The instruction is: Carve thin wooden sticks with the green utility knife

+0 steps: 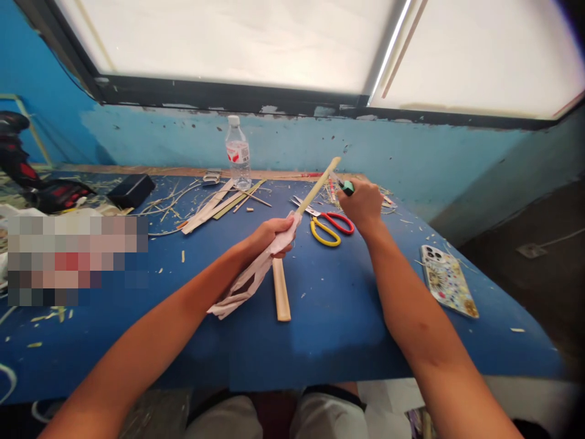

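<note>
My left hand is closed round a pale strip of wood or bamboo with white paper or cloth wrapped about its lower part. The strip slants up and to the right. In my right hand, the fingers grip a green-handled knife, its blade at the strip near the upper end. Scissors with one red and one yellow handle lie between my hands. Below my left hand, another pale bamboo piece rests on the blue table.
A water bottle stands near the wall beside flat strips. A black box and a black-red tool are at left. A patterned phone lies at right. Shavings are scattered about.
</note>
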The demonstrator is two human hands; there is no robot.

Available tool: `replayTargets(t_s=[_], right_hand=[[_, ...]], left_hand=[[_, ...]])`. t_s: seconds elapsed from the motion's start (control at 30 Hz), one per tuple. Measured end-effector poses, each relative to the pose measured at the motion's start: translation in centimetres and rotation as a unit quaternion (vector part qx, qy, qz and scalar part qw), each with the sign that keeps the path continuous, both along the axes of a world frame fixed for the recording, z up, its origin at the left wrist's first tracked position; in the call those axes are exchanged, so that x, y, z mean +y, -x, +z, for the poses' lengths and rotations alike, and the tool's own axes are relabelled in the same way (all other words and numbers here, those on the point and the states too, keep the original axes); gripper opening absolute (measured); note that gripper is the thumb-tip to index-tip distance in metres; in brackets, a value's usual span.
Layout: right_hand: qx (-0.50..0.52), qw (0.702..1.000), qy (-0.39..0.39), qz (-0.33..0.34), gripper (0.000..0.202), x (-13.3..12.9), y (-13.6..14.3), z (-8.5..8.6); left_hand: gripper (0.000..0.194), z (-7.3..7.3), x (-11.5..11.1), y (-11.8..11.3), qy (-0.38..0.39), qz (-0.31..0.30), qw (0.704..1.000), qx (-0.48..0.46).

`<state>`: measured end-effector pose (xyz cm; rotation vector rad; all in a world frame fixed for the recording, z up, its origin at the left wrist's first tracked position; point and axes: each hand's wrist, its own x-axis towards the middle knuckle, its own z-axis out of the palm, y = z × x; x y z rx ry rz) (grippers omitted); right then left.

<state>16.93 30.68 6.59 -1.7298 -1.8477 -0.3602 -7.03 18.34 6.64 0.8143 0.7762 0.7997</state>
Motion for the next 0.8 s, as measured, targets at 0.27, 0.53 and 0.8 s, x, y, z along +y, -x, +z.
replayTargets(t_s=[0.27, 0.53, 0.8], right_hand=[[-0.056, 0.995, 0.006, 0.079, 0.025, -1.6, 3.2, -0.6], [0.047, 0.997, -0.01, -0.054, 0.026, 1.3, -1.9, -0.7], [0.088, 0.996, 0.027, -0.007, 0.024, 0.3, 1.6, -1.5]], left_hand=[[0.027, 0.3, 0.4, 0.3, 0.017, -0.006, 1.0, 0.007], [0.028, 0.1, -0.4, -0.1, -0.015, -0.012, 0.999, 0.051], [0.032, 0.0, -0.6, -0.9, -0.074, 0.044, 0.995, 0.043]])
